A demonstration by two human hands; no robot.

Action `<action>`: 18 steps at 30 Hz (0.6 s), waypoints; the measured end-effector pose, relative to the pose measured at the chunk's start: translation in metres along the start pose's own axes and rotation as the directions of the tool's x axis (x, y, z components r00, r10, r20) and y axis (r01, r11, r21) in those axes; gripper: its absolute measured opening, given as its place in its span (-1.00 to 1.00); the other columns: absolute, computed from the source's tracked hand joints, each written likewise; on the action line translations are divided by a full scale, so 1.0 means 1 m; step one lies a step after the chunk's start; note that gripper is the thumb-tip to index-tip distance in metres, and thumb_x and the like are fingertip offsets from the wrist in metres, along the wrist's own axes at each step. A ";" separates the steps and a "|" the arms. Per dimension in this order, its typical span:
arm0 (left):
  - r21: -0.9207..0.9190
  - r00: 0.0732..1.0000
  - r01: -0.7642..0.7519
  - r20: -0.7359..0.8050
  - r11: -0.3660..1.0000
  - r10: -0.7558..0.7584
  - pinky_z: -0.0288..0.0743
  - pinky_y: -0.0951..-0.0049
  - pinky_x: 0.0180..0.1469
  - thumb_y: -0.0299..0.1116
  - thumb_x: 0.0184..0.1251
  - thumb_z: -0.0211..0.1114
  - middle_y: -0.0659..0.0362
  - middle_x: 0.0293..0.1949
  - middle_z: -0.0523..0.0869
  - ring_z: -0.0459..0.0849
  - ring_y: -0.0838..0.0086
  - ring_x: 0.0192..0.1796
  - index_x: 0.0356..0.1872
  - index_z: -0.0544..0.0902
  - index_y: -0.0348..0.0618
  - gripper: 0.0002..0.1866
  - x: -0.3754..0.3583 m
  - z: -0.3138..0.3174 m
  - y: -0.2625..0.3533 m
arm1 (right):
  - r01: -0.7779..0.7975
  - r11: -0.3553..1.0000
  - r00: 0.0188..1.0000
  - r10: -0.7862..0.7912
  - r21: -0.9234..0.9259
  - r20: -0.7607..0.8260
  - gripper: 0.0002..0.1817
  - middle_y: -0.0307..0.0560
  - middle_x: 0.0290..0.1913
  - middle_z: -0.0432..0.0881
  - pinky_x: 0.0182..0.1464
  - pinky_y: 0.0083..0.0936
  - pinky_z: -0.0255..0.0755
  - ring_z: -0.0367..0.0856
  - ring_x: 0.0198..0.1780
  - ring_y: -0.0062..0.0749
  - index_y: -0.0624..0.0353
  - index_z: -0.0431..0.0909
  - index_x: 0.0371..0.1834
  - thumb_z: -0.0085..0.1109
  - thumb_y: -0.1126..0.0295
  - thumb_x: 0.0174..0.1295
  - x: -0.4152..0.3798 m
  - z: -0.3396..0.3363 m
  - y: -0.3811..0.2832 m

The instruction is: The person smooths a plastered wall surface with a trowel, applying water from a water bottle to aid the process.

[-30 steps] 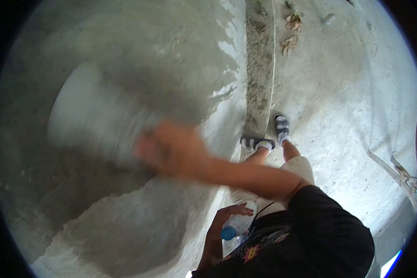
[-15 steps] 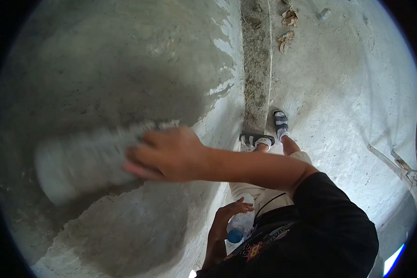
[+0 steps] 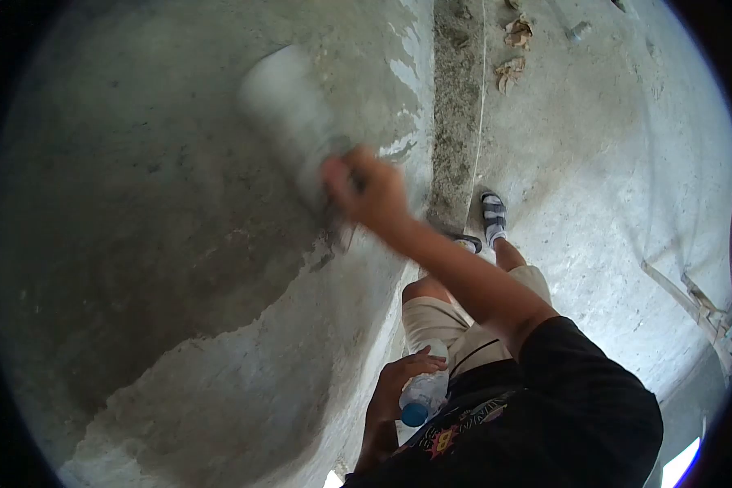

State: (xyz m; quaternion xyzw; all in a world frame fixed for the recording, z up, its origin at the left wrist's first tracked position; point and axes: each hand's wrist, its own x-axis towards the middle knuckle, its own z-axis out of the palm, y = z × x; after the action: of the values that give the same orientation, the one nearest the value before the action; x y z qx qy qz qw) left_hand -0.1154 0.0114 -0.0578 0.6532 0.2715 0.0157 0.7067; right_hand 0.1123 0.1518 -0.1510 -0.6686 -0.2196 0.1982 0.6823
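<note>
My right hand [image 3: 370, 191] is closed round the back of a long, flat, pale plastering trowel [image 3: 289, 106]. Motion blurs the trowel, whose blade slants up and left across a rough grey wall [image 3: 179, 171]. Damp, darker plaster covers the upper part of the wall, with a ragged border against a lighter area below. Close to my body, my left hand [image 3: 411, 370] is wrapped round a clear plastic bottle [image 3: 423, 394] with its blue cap toward me. The bottle's contents are hard to make out.
My sandalled feet [image 3: 494, 213] stand on the concrete floor [image 3: 577, 211] beside a strip of rough dirt [image 3: 455, 122] along the wall's foot. Dry leaves [image 3: 510, 73] and a small clear container [image 3: 579, 31] lie farther off. A metal frame [image 3: 691, 305] stands at right.
My right hand has swept the trowel up and to the right across the wall, turning it from nearly level to steeply slanted. My left hand and the bottle have hardly moved.
</note>
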 end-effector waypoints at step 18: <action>0.014 0.980 0.003 0.201 1.000 -0.006 0.28 -0.06 0.39 -0.35 0.00 0.51 0.01 -0.02 0.74 0.70 0.12 0.10 0.07 0.52 -0.09 -0.46 0.008 0.002 -0.001 | 0.245 0.967 0.967 -0.249 0.068 0.060 -0.74 0.01 -0.51 0.61 -0.36 -0.38 0.52 0.65 -0.47 -0.13 0.15 0.68 -0.33 0.43 0.19 0.13 -0.012 0.000 -0.024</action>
State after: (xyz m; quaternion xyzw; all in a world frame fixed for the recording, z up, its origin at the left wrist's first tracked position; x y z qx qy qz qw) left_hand -0.1080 0.0120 -0.0616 0.6555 0.2005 -0.0536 0.7262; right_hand 0.1022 0.1442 -0.1277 -0.6082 -0.3182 0.1407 0.7135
